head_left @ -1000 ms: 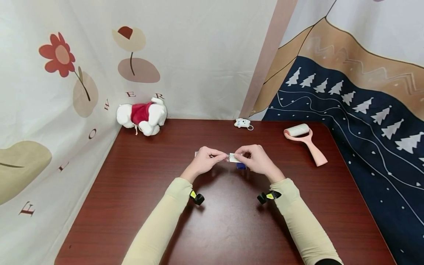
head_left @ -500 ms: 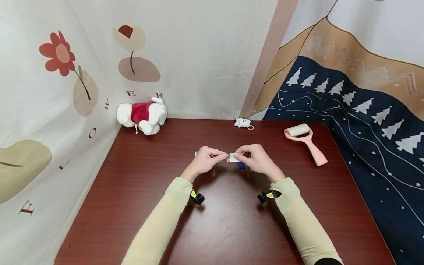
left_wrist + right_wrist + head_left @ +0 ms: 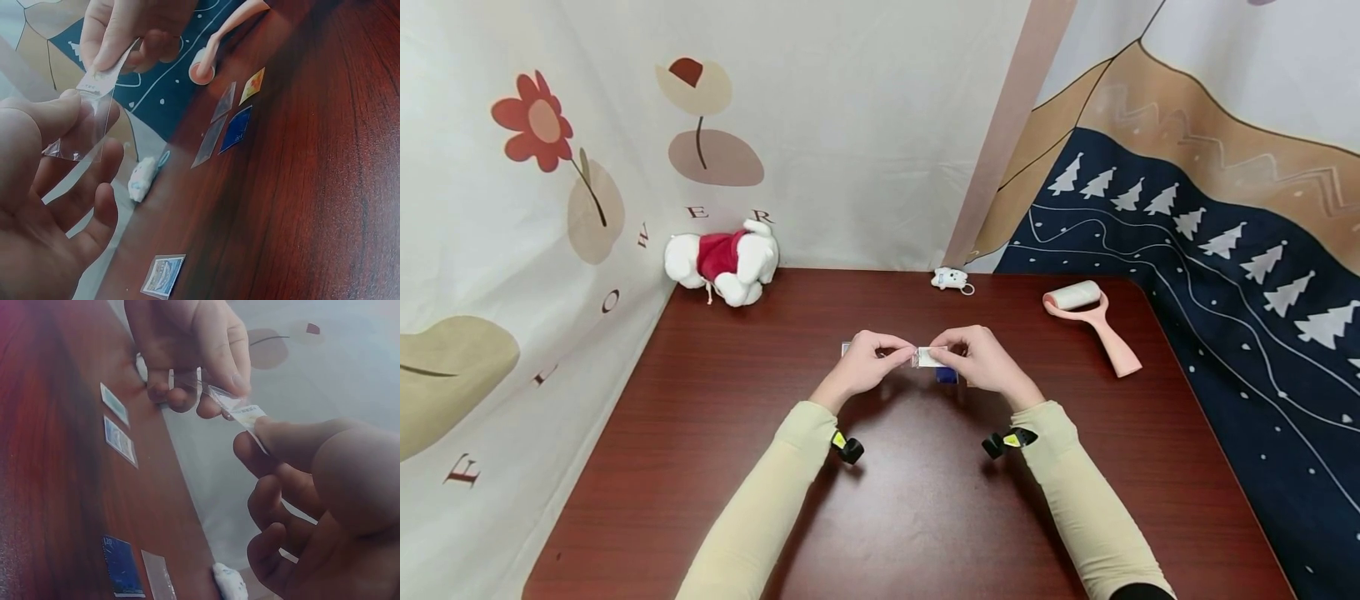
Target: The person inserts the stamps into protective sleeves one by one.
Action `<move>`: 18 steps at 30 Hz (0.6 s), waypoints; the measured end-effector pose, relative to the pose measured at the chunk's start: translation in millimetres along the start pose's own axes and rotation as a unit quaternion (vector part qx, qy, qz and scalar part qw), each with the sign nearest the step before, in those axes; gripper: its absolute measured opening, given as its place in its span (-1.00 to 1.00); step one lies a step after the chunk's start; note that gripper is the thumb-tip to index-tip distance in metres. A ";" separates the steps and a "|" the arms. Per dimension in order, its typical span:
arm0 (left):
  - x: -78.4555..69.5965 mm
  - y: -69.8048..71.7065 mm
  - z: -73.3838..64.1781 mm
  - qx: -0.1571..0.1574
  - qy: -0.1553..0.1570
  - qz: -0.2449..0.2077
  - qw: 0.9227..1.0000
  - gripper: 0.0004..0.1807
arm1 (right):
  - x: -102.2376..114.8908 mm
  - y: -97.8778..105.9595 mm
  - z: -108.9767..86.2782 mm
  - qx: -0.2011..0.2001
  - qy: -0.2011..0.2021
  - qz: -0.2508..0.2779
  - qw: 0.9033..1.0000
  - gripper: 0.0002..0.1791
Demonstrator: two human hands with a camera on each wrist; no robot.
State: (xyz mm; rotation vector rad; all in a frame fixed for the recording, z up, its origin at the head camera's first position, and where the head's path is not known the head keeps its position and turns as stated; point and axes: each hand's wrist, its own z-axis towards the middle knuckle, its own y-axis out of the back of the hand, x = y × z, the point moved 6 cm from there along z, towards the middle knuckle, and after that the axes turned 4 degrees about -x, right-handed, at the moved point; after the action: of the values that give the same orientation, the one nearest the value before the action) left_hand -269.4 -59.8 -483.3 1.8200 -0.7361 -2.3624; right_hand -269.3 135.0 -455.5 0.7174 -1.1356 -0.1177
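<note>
My left hand pinches a small clear plastic sleeve between thumb and index finger. From the other side, my right hand pinches a small whitish stamp. The stamp's leading edge meets the sleeve's mouth and overlaps it in the left wrist view. Both are held up above the table. Below my right hand lie a blue stamp, a yellow-orange stamp and two flat clear sleeves. Under my left hand lie a blue-and-white stamp and a greenish stamp.
A white plush toy in a red top lies at the back left of the brown table. A small white keychain toy sits by the back edge. The pink lint roller is at the back right. Printed curtains border the table.
The stamp in my right hand has shifted slightly left, toward my left fingertips and the sleeve. Otherwise both hands stay in nearly the same place.
</note>
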 end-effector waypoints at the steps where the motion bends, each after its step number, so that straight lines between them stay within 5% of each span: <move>1: 0.4 0.1 0.0 -0.001 0.000 -0.004 1.000 -0.83 | -0.4 0.2 0.0 -0.002 -0.002 0.004 1.000 -0.92; 18: -3.5 1.4 2.5 -0.002 -0.017 -0.021 1.000 -0.85 | -3.1 1.5 0.4 0.010 -0.025 0.022 0.999 -0.93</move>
State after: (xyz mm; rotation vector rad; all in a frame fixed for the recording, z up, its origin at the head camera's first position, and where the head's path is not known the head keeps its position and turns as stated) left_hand -271.0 -59.0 -479.1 1.8169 -0.7023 -2.4246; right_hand -271.4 137.3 -456.9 0.7091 -1.2003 -0.0874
